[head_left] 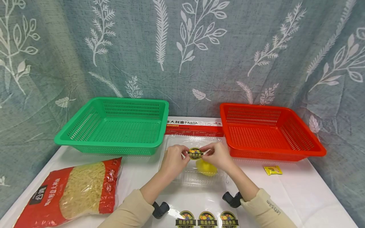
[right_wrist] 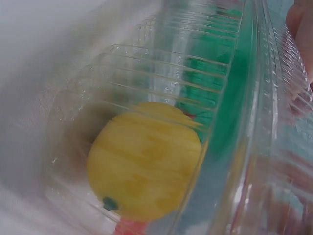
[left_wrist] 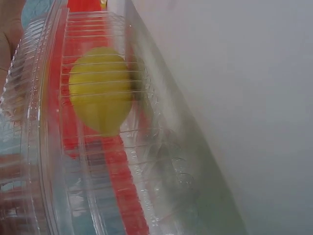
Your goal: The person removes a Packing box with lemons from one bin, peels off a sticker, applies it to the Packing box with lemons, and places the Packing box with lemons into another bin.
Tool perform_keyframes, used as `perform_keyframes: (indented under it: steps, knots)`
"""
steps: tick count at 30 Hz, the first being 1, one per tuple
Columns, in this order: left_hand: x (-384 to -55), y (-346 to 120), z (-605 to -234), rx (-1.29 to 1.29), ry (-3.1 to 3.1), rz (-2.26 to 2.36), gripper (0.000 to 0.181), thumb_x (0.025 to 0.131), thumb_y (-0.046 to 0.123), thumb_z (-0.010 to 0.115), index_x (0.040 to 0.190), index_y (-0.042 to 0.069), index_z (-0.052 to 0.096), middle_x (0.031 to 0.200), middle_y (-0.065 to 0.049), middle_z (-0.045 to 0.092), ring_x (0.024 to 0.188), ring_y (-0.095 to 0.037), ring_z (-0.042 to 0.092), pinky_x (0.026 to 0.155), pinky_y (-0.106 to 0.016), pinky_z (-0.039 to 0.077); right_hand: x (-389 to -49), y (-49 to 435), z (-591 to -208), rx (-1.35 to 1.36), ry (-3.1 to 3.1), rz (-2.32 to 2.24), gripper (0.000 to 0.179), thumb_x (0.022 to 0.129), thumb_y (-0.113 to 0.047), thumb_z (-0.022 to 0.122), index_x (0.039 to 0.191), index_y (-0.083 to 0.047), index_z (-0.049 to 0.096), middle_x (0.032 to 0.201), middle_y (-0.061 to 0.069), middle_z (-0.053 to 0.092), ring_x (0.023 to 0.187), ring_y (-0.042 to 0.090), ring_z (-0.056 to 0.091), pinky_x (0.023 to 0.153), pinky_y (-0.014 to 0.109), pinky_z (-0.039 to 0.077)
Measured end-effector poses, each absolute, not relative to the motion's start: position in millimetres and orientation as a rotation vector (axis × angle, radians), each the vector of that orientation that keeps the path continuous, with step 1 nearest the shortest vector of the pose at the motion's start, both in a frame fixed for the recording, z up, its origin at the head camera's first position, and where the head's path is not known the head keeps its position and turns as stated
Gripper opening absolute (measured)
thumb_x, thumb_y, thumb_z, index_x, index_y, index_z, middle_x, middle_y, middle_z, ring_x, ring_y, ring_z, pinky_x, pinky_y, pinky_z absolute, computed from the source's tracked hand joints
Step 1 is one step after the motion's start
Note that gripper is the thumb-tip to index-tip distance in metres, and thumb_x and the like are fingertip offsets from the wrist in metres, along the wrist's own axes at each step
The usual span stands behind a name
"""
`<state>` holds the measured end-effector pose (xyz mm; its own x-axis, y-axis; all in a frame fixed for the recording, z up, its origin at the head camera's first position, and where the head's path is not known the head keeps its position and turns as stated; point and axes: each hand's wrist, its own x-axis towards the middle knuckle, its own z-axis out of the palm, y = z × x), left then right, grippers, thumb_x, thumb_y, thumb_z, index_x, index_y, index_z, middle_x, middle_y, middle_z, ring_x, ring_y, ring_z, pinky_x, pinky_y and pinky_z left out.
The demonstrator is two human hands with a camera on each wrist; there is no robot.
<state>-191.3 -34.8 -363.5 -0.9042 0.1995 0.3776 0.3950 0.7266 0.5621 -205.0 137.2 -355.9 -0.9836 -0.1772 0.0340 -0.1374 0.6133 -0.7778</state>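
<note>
Both hands meet above a clear lidded plastic box (head_left: pixel 188 178) in the middle of the table. Between them is a round black-and-gold fruit sticker (head_left: pixel 195 153), over the lid; whether it touches the plastic I cannot tell. The left hand (head_left: pixel 174 160) pinches its left edge, while the right hand (head_left: pixel 219 155) pinches its right edge. Inside the box lies a yellow lemon (head_left: pixel 207 168). Through the ribbed walls, the lemon (left_wrist: pixel 100 93) shows in the left wrist view, and the lemon (right_wrist: pixel 146 161) with its green tip in the right wrist view.
A green basket (head_left: pixel 114 148) stands at the back left, a red basket (head_left: pixel 265 153) at the back right. Between them lies a pasta box (head_left: pixel 194 129). A pasta bag (head_left: pixel 71 190) is at left, a small yellow packet (head_left: pixel 272 170) at right. Several stickers (head_left: pixel 207 220) lie in front.
</note>
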Motion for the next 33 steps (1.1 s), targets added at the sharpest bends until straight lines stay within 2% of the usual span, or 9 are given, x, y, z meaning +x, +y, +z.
perform_keyframes:
  steps: [6,12,16,24,28,33]
  knots:
    - [-191,-33,-365,-0.472,-2.638,-0.927,0.008,0.071,-0.001,0.067,0.078,0.000,0.071,0.062,-0.001,0.058,0.056,-0.011,0.048,0.052,-0.020,0.039,-204,136,-357,-0.280,2.818,-1.293,0.019,0.072,0.003,0.071,0.091,-0.002,0.072,0.083,0.006,0.067,0.066,0.013,0.058,0.059,0.024,0.051]
    - [-189,-33,-366,-0.450,-2.653,-0.930,0.008,0.072,0.001,0.067,0.079,0.000,0.071,0.064,-0.002,0.053,0.059,-0.014,0.048,0.054,-0.022,0.039,-203,137,-356,-0.351,2.864,-1.226,0.009,0.073,0.001,0.069,0.077,-0.006,0.073,0.076,0.002,0.064,0.064,0.013,0.054,0.058,0.023,0.048]
    - [-187,-34,-366,-0.429,-2.674,-0.933,0.010,0.073,0.004,0.068,0.082,0.000,0.071,0.066,-0.002,0.054,0.062,-0.015,0.049,0.056,-0.023,0.040,-201,138,-355,-0.421,2.869,-1.184,0.009,0.076,-0.001,0.067,0.074,-0.008,0.073,0.076,0.001,0.062,0.067,0.013,0.055,0.062,0.025,0.049]
    - [-183,-38,-365,-0.439,-2.677,-0.878,0.012,0.074,0.007,0.070,0.084,-0.001,0.071,0.070,-0.004,0.056,0.065,-0.017,0.051,0.056,-0.024,0.043,-201,137,-354,-0.448,2.873,-1.144,0.011,0.078,-0.003,0.063,0.078,-0.007,0.074,0.077,0.002,0.061,0.072,0.016,0.056,0.068,0.029,0.050]
    - [-180,-40,-366,-0.442,-2.665,-0.813,0.012,0.074,0.010,0.070,0.083,0.002,0.071,0.070,-0.004,0.056,0.065,-0.017,0.052,0.057,-0.026,0.042,-203,137,-355,-0.406,2.873,-1.126,0.012,0.079,-0.005,0.064,0.084,-0.007,0.074,0.079,0.002,0.061,0.070,0.015,0.052,0.063,0.026,0.046]
    - [-176,-43,-367,-0.403,-2.664,-0.700,0.012,0.075,0.017,0.071,0.083,0.008,0.072,0.072,-0.001,0.058,0.069,-0.019,0.054,0.061,-0.032,0.035,-205,135,-356,-0.404,2.860,-1.123,0.014,0.080,-0.008,0.067,0.092,-0.004,0.072,0.076,0.002,0.059,0.066,0.015,0.050,0.057,0.024,0.044]
